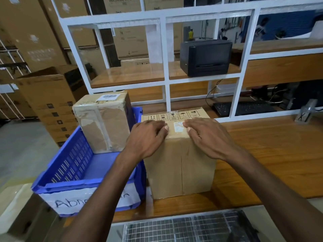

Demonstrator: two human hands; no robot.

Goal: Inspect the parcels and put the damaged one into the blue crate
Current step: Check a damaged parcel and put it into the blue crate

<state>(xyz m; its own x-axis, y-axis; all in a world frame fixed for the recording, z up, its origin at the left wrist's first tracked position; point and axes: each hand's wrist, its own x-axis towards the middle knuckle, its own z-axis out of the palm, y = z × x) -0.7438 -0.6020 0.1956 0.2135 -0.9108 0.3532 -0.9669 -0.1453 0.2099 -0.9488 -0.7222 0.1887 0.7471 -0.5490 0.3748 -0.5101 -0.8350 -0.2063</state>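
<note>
A tall brown parcel point(181, 165) with handling symbols on its top stands upright on the wooden table, right beside the blue crate point(70, 165). My left hand point(148, 137) and my right hand point(208, 137) both rest flat on its top face, fingers slightly bent over the near top edge. A second parcel point(103, 123), its paper wrap torn and heavily taped, with a barcode label on top, stands inside the crate at its far end. The crate carries a white handwritten label point(73, 201) on its front.
The wooden table point(271, 154) extends to the right. A white frame shelf point(166, 81) rises behind with a black printer point(206, 57) on it. A keyboard point(244, 108) lies at the back right. Stacked cartons point(50, 102) stand at the left. A gridded mat point(183, 229) lies near me.
</note>
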